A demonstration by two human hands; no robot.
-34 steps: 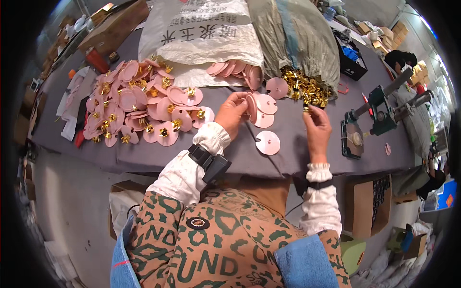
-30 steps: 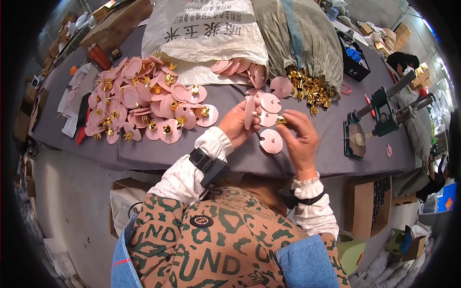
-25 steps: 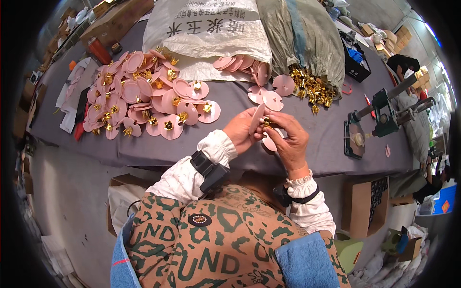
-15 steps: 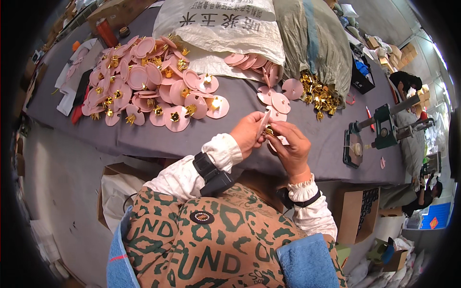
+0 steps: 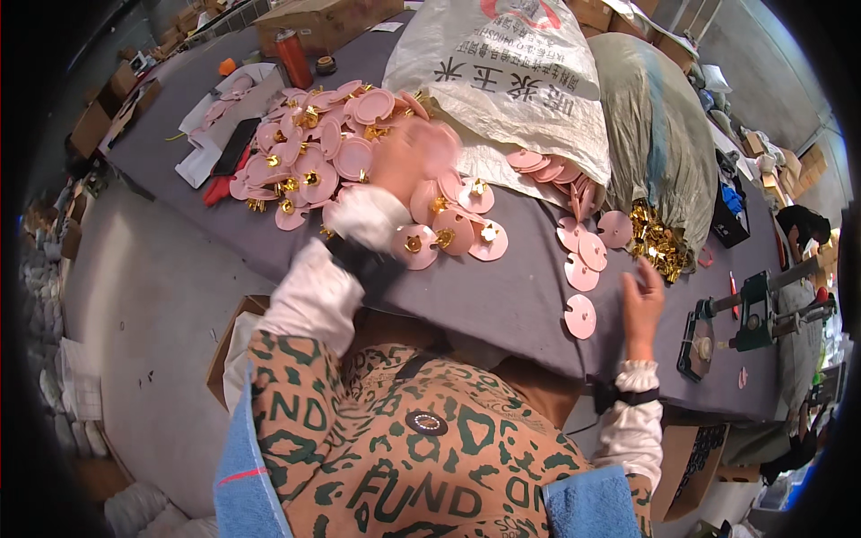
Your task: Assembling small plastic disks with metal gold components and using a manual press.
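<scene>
My left hand (image 5: 401,164), smeared by motion, is over the pile of pink discs fitted with gold crown-shaped pieces (image 5: 314,175). A blurred pink disc (image 5: 439,148) is at its fingers and appears held. My right hand (image 5: 641,300) hangs open over the table's front, fingers apart with nothing between them. Just beyond it, a heap of shiny gold pieces (image 5: 659,242) spills from the grey-green sack (image 5: 659,117). Left of that hand, several bare notched pink discs (image 5: 580,316) lie in a loose line leading to the white woven sack (image 5: 502,81), where more discs spill out.
A green hand press (image 5: 753,314) stands at the table's right end, beside a red pen-like tool (image 5: 734,296). A black bin (image 5: 731,215) sits behind. At the back left are a red can (image 5: 292,58), a carton (image 5: 327,22) and a dark phone (image 5: 237,146). Other people are at far right.
Both hands were together over the bare discs, holding a pink disc and a gold piece. Now they are apart: left over the finished-looking pile, right towards the gold heap. The view has shifted.
</scene>
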